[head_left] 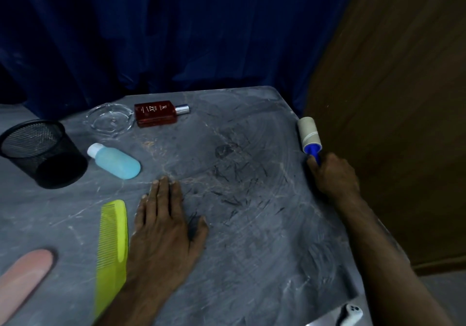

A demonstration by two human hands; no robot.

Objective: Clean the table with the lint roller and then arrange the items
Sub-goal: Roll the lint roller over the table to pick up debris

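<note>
My right hand (332, 174) grips the blue handle of the lint roller (309, 134) at the table's right edge, its pale roll pointing away from me. My left hand (164, 227) lies flat on the grey marble table (252, 262), fingers spread, holding nothing. Dark hair clippings (234, 174) are scattered across the middle of the table, between my hands. A yellow-green comb (112, 247) lies just left of my left hand. A blue bottle (114, 161) lies on its side, a red perfume bottle (157, 113) lies flat at the back.
A black mesh cup (42, 152) stands at the left, a clear glass ashtray (109, 120) behind the blue bottle. A pink oblong object (24, 277) lies at the near left. A white device (350, 314) sits at the near right corner. Blue curtain behind, wooden panel right.
</note>
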